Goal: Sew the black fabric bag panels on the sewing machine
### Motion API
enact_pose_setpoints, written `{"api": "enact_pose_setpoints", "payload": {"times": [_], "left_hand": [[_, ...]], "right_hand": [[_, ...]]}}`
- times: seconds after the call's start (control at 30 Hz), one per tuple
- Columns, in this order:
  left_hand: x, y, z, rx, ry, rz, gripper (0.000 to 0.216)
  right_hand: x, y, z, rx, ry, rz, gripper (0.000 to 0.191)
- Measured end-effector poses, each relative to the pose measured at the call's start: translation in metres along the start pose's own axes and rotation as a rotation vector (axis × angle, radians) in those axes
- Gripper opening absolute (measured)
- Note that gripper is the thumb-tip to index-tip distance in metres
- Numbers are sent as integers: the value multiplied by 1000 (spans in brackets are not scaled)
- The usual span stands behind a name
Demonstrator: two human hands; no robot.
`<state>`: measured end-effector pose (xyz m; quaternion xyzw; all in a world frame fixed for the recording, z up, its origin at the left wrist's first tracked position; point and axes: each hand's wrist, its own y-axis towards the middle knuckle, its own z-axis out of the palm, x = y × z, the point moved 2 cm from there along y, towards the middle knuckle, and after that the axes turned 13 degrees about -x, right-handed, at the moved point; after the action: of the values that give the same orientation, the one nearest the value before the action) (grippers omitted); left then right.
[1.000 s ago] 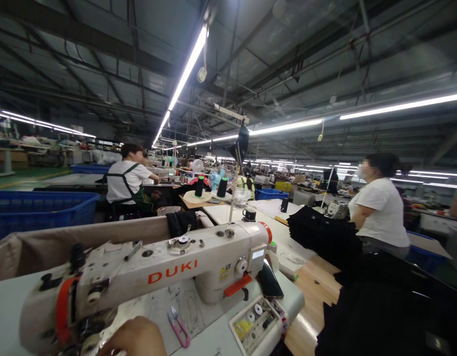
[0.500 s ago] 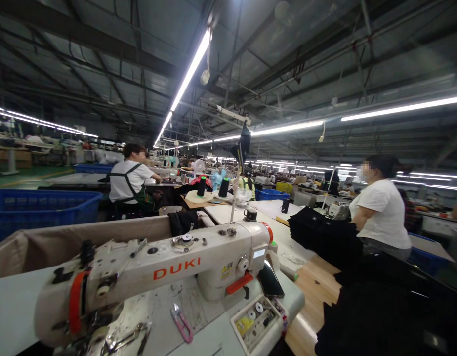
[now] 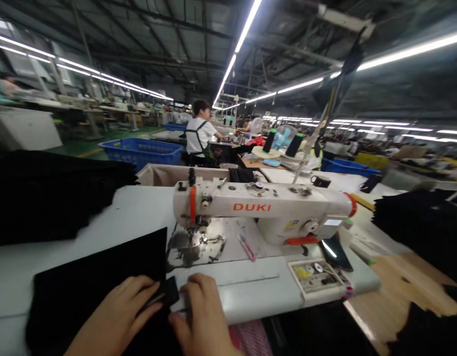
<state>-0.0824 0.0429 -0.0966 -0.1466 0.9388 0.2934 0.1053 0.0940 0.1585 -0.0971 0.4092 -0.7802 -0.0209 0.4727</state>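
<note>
My left hand [image 3: 117, 316] lies on a piece of black fabric [image 3: 87, 291] at the near edge of the sewing table [image 3: 246, 291], fingers pressed down on the fabric's right corner. My right hand [image 3: 202, 316] rests beside it, fingers curled at the same small black corner [image 3: 171, 291]. Both hands are in front of the needle plate [image 3: 193, 247] of the white DUKI sewing machine [image 3: 265, 210].
A black fabric pile [image 3: 46, 195] sits at the left, another [image 3: 421, 222] at the right. Pink snips [image 3: 247, 247], a phone [image 3: 334, 253] and a bobbin tray [image 3: 319, 274] lie near the machine. A person in a white shirt [image 3: 199, 136] sits ahead beside a blue crate [image 3: 143, 151].
The view swung down and left, so the machine now sits centre. Both hands came into view holding black fabric at the table edge. The person at the right left the view.
</note>
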Motion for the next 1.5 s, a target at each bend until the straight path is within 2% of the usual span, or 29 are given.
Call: {"api": "enact_pose_setpoints", "payload": {"times": [0.1,0.23,0.3,0.43,0.53,0.63,0.77,0.9,1.0,1.13,1.27,1.4,1.5], "left_hand": [[-7,-7,-6,129,56,-65,41],[-24,3,-13,148,-51,-93,23],[-29,11,-25,148,-192,-191,21],[-38,30,-65,233,-583,-546,27],[-49,38,-90,264,-891,-681,42],[-55,33,-99,240,-1066,-781,43],[-54,20,-100,197,-1123,-791,38],[-53,16,-106,135,-940,-755,36],[-58,18,-111,95,-806,-704,36],[-66,17,-114,92,-776,-710,35],[-68,16,-112,123,-839,-734,32],[-71,15,-109,124,-1038,-820,31],[-76,13,-107,101,-1179,-890,34]], "right_hand": [[0,0,-5,3,-29,-28,42],[3,1,-11,3,-17,-54,37],[7,4,-16,1,37,-50,29],[24,18,-35,-21,179,-101,17],[39,29,-52,-27,235,-146,15],[49,36,-63,-13,256,-186,11],[57,38,-74,-31,218,-283,10],[62,38,-81,-38,210,-343,11],[62,37,-85,-44,214,-328,14],[65,35,-89,13,236,-228,16],[73,35,-87,68,241,-59,26],[82,38,-82,97,295,-96,24],[83,40,-82,122,327,-56,23]]}}
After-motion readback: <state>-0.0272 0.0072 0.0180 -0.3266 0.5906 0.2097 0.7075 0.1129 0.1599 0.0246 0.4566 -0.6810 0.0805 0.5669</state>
